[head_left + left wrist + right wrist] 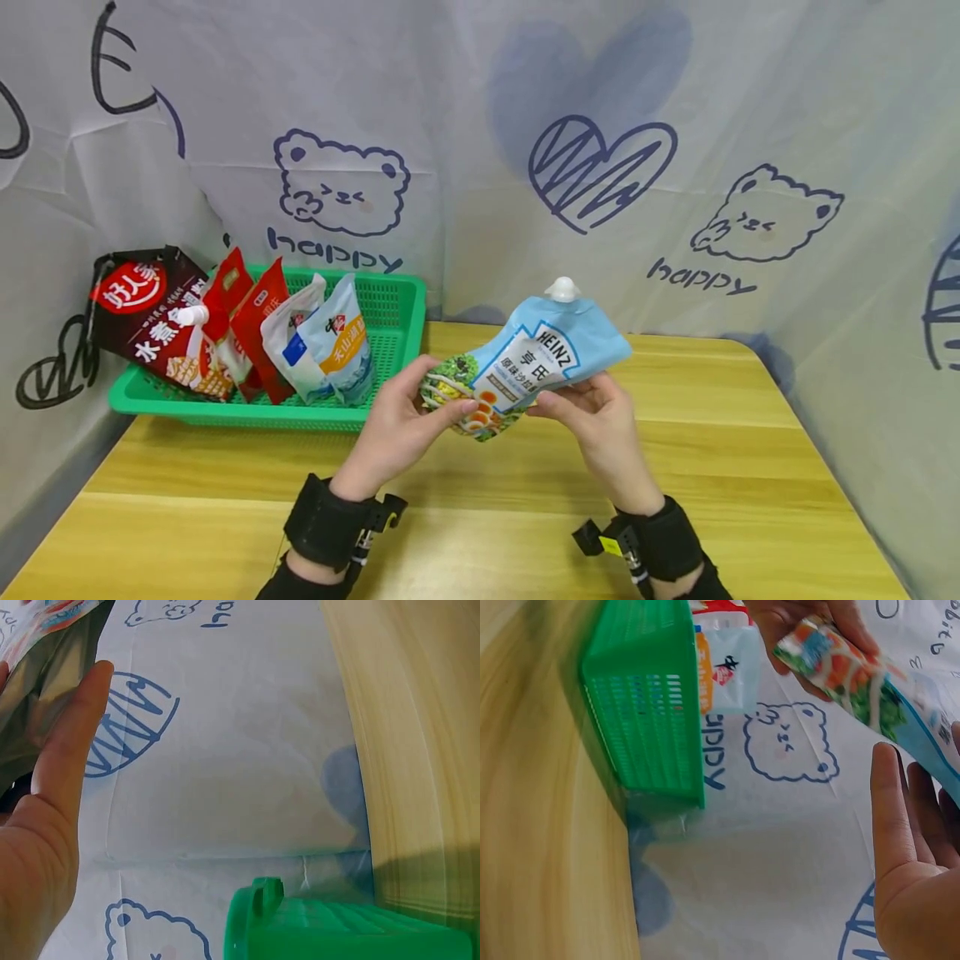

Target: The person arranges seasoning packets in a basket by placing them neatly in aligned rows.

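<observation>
A light blue Heinz salad dressing pouch (pixel 534 354) with a white cap is held up over the table, tilted with its cap end up and right. My left hand (pixel 401 425) grips its lower left end, thumb across the printed front. At the lower right edge, my right hand (pixel 600 429) pinches it, thumb in front and fingers behind. The left wrist view catches the back of the pouch (pixel 45 690) beside the left thumb (pixel 71 742). In the right wrist view, the right hand (pixel 919 877) sits against the pouch (pixel 885 705).
A green plastic basket (pixel 300 421) stands at the back left of the wooden table (pixel 487 517). Inside it several food pouches lean: a dark red bag (pixel 142 292), red packets (pixel 258 321) and a blue and white bag (pixel 345 342). White drawn-on cloth (pixel 465 150) hangs behind.
</observation>
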Tool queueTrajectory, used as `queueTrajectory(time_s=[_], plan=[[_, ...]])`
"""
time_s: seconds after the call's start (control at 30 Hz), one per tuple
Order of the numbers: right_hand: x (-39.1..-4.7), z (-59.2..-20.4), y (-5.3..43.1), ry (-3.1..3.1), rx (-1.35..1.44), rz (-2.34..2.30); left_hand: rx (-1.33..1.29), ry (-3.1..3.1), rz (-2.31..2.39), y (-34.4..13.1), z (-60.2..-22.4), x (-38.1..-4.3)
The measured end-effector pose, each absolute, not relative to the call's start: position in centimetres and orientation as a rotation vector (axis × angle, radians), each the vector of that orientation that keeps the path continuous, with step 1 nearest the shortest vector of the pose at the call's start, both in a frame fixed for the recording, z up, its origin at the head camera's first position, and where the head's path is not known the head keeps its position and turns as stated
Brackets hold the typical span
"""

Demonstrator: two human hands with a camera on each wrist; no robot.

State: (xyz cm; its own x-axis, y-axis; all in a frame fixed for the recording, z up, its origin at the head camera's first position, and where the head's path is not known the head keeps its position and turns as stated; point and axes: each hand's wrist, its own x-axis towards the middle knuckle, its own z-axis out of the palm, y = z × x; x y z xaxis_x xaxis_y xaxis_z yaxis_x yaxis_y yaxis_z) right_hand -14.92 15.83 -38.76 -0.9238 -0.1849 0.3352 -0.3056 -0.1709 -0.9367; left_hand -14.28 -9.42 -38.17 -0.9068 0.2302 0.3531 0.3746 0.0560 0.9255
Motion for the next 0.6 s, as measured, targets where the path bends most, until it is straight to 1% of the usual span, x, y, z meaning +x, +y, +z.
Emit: queueTrajectory(time_s=[0.6], plan=[[-14.88, -38.91, 15.22, -1.971, 0.488, 2.207, -0.653, -2.241, -2.035, -9.12, -37.9, -14.11]])
